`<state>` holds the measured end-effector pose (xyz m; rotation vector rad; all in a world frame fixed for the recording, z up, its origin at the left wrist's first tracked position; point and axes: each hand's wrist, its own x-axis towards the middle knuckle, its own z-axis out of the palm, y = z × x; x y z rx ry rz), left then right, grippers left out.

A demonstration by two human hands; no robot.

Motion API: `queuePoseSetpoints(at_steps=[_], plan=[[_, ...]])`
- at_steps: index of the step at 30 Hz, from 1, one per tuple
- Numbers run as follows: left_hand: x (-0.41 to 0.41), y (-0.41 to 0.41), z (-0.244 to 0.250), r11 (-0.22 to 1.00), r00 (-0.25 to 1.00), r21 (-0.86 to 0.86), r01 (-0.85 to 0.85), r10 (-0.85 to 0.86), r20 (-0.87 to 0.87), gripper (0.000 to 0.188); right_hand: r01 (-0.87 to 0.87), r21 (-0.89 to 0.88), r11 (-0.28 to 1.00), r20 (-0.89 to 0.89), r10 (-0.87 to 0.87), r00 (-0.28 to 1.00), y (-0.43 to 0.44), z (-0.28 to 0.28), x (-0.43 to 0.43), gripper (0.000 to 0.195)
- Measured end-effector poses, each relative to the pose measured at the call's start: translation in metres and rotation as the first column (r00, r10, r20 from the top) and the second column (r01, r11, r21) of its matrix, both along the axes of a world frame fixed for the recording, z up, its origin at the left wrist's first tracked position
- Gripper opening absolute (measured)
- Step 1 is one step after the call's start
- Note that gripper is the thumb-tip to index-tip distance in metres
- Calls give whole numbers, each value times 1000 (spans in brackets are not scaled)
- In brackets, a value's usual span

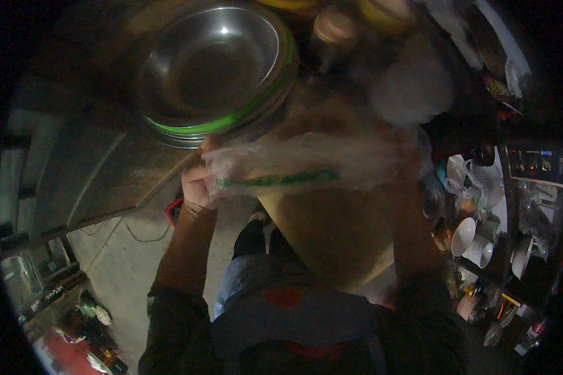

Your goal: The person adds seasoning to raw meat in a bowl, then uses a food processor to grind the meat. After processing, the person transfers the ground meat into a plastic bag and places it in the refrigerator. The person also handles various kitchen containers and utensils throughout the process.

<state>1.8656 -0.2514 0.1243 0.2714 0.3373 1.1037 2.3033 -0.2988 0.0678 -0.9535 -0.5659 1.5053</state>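
A clear plastic bag (281, 154) is stretched sideways in front of me, with a strip of something green (281, 178) showing along its lower part. What the green strip is, I cannot tell. My left hand (201, 180) grips the bag's left end, just below the rim of a steel basin (216, 70). At the other end, my right hand (403, 154) is dim and smeared by motion, its fingers hard to make out; it appears to hold the bag there. The basin has a bright green band and rests on another metal vessel.
A tan panel (342, 234) lies below the bag. On the right, shelves carry white bowls (478, 251) and plastic bags (474, 187). A blurred round-topped object (333, 28) stands behind the bag. Concrete floor (117, 272) and a cable (145, 239) show at the left.
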Motion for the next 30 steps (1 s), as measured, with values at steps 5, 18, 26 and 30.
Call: queuePoseSetpoints(at_steps=[5, 18, 26, 30], plan=[[3, -26, 20, 998, 920, 44, -37, 17, 391, 39, 4, -178, 984, 436, 75, 897, -28, -19, -32, 35], [-18, -46, -19, 958, 970, -151, -245, 244, -23, 29, 195, -218, 956, 524, -54, 850, -72, -53, -70, 38], [-10, -35, -15, 942, 949, -249, -224, 269, 166, 51, 246, -128, 961, 151, -226, 962, -56, -35, -43, 39], [-9, -31, -16, 986, 915, -134, -103, 146, 376, 52, 244, -100, 965, 55, -240, 969, -39, -36, -39, 40]])
